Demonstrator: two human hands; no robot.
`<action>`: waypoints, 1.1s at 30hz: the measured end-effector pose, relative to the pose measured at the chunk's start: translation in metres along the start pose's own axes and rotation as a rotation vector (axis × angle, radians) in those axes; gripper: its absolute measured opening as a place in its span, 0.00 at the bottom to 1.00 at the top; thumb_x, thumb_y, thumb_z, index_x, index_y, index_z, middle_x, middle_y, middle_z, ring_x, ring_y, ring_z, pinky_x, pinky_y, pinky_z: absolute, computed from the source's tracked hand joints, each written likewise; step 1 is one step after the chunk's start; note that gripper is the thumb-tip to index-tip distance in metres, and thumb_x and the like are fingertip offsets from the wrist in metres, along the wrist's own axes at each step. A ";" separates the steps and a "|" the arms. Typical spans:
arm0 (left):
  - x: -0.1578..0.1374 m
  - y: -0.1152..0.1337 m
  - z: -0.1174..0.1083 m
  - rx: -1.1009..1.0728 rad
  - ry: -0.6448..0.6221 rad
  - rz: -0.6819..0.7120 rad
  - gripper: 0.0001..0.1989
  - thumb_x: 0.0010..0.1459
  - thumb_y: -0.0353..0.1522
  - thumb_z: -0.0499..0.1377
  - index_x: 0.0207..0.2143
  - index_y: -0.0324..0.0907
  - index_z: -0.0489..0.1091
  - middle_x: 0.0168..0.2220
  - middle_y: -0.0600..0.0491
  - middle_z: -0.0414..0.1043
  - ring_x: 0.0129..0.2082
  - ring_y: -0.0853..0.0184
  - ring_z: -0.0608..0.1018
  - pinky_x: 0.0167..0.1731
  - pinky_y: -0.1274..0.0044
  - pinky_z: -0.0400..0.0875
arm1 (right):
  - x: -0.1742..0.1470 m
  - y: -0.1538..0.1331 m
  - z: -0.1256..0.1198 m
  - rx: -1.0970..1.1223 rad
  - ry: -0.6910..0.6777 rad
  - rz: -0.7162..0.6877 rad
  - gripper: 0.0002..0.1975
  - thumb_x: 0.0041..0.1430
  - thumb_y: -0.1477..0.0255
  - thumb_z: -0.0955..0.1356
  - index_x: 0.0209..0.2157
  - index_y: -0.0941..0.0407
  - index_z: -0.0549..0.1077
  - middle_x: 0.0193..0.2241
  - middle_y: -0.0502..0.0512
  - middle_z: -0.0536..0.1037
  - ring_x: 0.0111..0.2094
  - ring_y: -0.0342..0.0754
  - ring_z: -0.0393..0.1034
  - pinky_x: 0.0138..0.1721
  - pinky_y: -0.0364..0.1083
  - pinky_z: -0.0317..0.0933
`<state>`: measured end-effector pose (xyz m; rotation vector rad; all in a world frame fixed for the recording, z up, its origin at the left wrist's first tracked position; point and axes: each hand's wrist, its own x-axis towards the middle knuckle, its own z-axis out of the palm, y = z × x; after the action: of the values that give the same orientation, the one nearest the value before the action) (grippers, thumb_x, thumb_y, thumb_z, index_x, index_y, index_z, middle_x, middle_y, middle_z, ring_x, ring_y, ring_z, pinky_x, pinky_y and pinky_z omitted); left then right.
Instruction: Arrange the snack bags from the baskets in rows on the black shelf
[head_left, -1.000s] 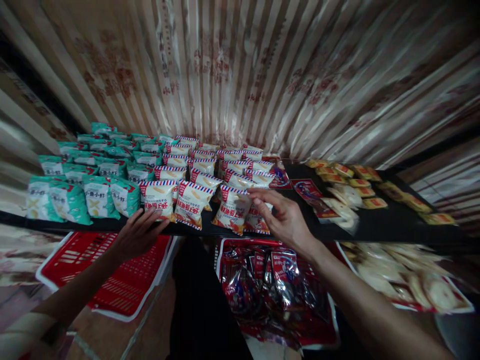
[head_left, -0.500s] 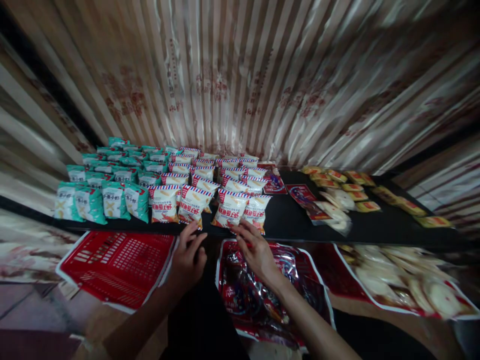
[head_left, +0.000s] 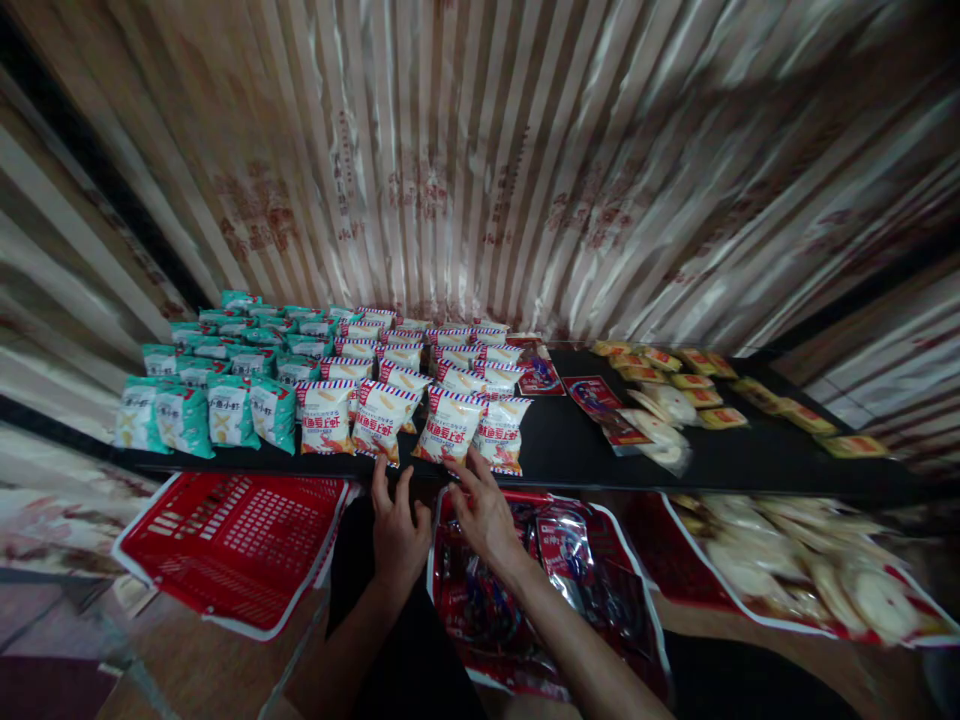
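Note:
At the shelf's front edge, my left hand (head_left: pixel 403 528) has its fingers apart, its fingertips at the bottom of a white snack bag (head_left: pixel 379 422) with red lettering. My right hand (head_left: pixel 486 515) is likewise open, its fingertips by the lower edges of another white snack bag (head_left: pixel 448 428) and the overlapping bag (head_left: pixel 499 436) to its right. Whether the fingertips press on the bags I cannot tell. These bags stand upright, with rows of the same kind behind them. Rows of teal snack bags (head_left: pixel 232 412) stand to the left.
The black shelf (head_left: pixel 555 450) also bears dark red packets (head_left: pixel 592 393), pale round packs (head_left: pixel 660 436) and yellow packets (head_left: pixel 722 417). Below are an empty red basket (head_left: pixel 240 540), a basket (head_left: pixel 442 590) of dark red packets and a basket (head_left: pixel 675 560) of pale packs. A striped curtain (head_left: pixel 450 150) hangs behind.
My left hand has moved right and its fingers now point up at the shelf edge. My right hand has drawn slightly down and left. The view has shifted a little.

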<state>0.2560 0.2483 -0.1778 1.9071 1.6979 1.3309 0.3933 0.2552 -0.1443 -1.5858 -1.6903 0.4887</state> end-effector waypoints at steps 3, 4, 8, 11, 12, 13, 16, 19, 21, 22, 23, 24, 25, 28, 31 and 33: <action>0.001 -0.002 0.001 -0.014 0.005 0.000 0.25 0.53 0.21 0.51 0.53 0.44 0.62 0.64 0.44 0.45 0.62 0.52 0.56 0.56 0.57 0.62 | 0.002 -0.001 0.003 0.027 -0.001 -0.025 0.18 0.57 0.73 0.61 0.48 0.52 0.73 0.59 0.57 0.63 0.61 0.55 0.54 0.58 0.58 0.56; 0.001 -0.003 0.001 -0.015 0.010 0.001 0.25 0.53 0.21 0.51 0.53 0.44 0.62 0.63 0.44 0.45 0.62 0.52 0.56 0.56 0.57 0.62 | 0.003 -0.002 0.003 0.039 -0.004 -0.033 0.17 0.58 0.73 0.61 0.47 0.52 0.73 0.59 0.57 0.62 0.61 0.54 0.53 0.58 0.58 0.56; 0.004 -0.005 0.000 0.000 -0.004 -0.016 0.24 0.53 0.22 0.51 0.53 0.43 0.62 0.64 0.44 0.44 0.63 0.52 0.55 0.56 0.57 0.62 | 0.008 -0.004 0.004 0.074 -0.023 -0.025 0.14 0.58 0.71 0.61 0.41 0.55 0.76 0.59 0.59 0.63 0.61 0.54 0.53 0.58 0.57 0.55; 0.007 -0.007 0.000 0.012 -0.023 -0.033 0.23 0.53 0.22 0.51 0.52 0.42 0.62 0.64 0.44 0.44 0.62 0.52 0.56 0.55 0.58 0.63 | 0.010 -0.006 0.007 0.073 -0.036 0.004 0.14 0.59 0.71 0.60 0.38 0.55 0.76 0.57 0.60 0.64 0.60 0.54 0.56 0.58 0.56 0.56; 0.007 -0.007 0.000 0.014 -0.018 -0.032 0.23 0.54 0.22 0.51 0.52 0.42 0.62 0.63 0.43 0.45 0.62 0.52 0.57 0.55 0.58 0.63 | 0.011 -0.007 0.008 0.068 -0.037 0.008 0.14 0.59 0.70 0.60 0.38 0.55 0.76 0.57 0.60 0.65 0.60 0.54 0.57 0.58 0.56 0.56; 0.008 -0.008 0.000 0.017 -0.009 -0.027 0.23 0.54 0.22 0.51 0.52 0.42 0.62 0.63 0.43 0.46 0.61 0.52 0.58 0.55 0.58 0.64 | 0.011 -0.008 0.009 0.060 -0.033 0.009 0.14 0.59 0.70 0.59 0.38 0.55 0.76 0.57 0.60 0.65 0.60 0.54 0.57 0.58 0.56 0.56; 0.009 -0.009 -0.001 0.025 0.000 0.008 0.22 0.53 0.22 0.50 0.51 0.42 0.63 0.60 0.42 0.50 0.59 0.53 0.61 0.52 0.58 0.66 | 0.010 -0.014 0.005 0.011 0.005 0.011 0.14 0.59 0.69 0.60 0.38 0.55 0.76 0.56 0.60 0.65 0.58 0.56 0.59 0.57 0.56 0.57; 0.008 -0.008 -0.001 0.020 -0.029 0.074 0.22 0.52 0.21 0.50 0.50 0.41 0.64 0.56 0.41 0.55 0.55 0.56 0.66 0.50 0.63 0.70 | 0.013 -0.023 -0.009 -0.077 0.083 -0.014 0.14 0.59 0.69 0.60 0.41 0.53 0.75 0.53 0.60 0.68 0.54 0.56 0.63 0.54 0.56 0.60; 0.007 -0.006 0.001 0.011 -0.073 0.134 0.21 0.52 0.21 0.49 0.49 0.40 0.65 0.52 0.42 0.59 0.52 0.60 0.69 0.49 0.67 0.71 | 0.022 -0.028 -0.021 -0.127 0.128 -0.060 0.14 0.60 0.69 0.60 0.42 0.53 0.75 0.49 0.60 0.71 0.50 0.54 0.66 0.51 0.54 0.62; 0.007 -0.004 0.003 0.007 -0.104 0.158 0.20 0.53 0.21 0.49 0.49 0.39 0.65 0.51 0.43 0.61 0.51 0.61 0.70 0.49 0.68 0.71 | 0.030 -0.031 -0.027 -0.148 0.140 -0.091 0.14 0.61 0.70 0.60 0.43 0.53 0.75 0.46 0.60 0.73 0.47 0.53 0.67 0.49 0.53 0.63; 0.007 -0.002 0.006 0.002 -0.139 0.176 0.20 0.53 0.21 0.49 0.48 0.39 0.66 0.49 0.44 0.63 0.50 0.62 0.71 0.48 0.69 0.71 | 0.039 -0.032 -0.032 -0.171 0.143 -0.126 0.15 0.62 0.70 0.59 0.43 0.53 0.74 0.43 0.59 0.75 0.45 0.52 0.68 0.47 0.52 0.63; 0.008 -0.001 0.009 -0.004 -0.169 0.186 0.19 0.53 0.21 0.49 0.47 0.40 0.66 0.48 0.45 0.65 0.49 0.64 0.72 0.48 0.70 0.72 | 0.050 -0.034 -0.036 -0.199 0.136 -0.164 0.15 0.62 0.71 0.59 0.44 0.53 0.74 0.40 0.58 0.76 0.42 0.52 0.68 0.46 0.51 0.63; 0.009 0.001 0.012 -0.008 -0.189 0.186 0.18 0.54 0.21 0.49 0.46 0.40 0.67 0.47 0.46 0.66 0.48 0.65 0.73 0.47 0.71 0.72 | 0.062 -0.035 -0.038 -0.231 0.118 -0.206 0.15 0.62 0.71 0.59 0.44 0.54 0.74 0.38 0.57 0.77 0.41 0.51 0.68 0.46 0.51 0.63; 0.012 0.002 0.021 -0.021 -0.178 0.189 0.17 0.55 0.22 0.48 0.45 0.40 0.67 0.45 0.48 0.69 0.46 0.66 0.74 0.46 0.73 0.72 | 0.101 -0.039 -0.039 -0.320 0.034 -0.313 0.14 0.62 0.72 0.60 0.45 0.55 0.74 0.39 0.56 0.78 0.40 0.50 0.68 0.47 0.50 0.60; 0.013 -0.002 0.027 -0.032 -0.119 0.211 0.17 0.56 0.22 0.48 0.45 0.40 0.67 0.44 0.48 0.70 0.45 0.67 0.74 0.46 0.75 0.72 | 0.137 -0.046 -0.032 -0.418 -0.067 -0.333 0.15 0.62 0.73 0.61 0.47 0.57 0.74 0.43 0.56 0.77 0.42 0.50 0.68 0.49 0.49 0.58; 0.013 -0.005 0.030 -0.023 -0.092 0.221 0.17 0.56 0.21 0.47 0.46 0.39 0.67 0.43 0.47 0.69 0.45 0.67 0.74 0.46 0.75 0.72 | 0.156 -0.053 -0.026 -0.501 -0.150 -0.300 0.15 0.62 0.72 0.61 0.47 0.55 0.74 0.43 0.56 0.78 0.43 0.50 0.68 0.48 0.47 0.57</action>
<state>0.2739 0.2720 -0.1916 2.1576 1.4572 1.3077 0.3849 0.3913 -0.0488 -1.6149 -2.2466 0.0264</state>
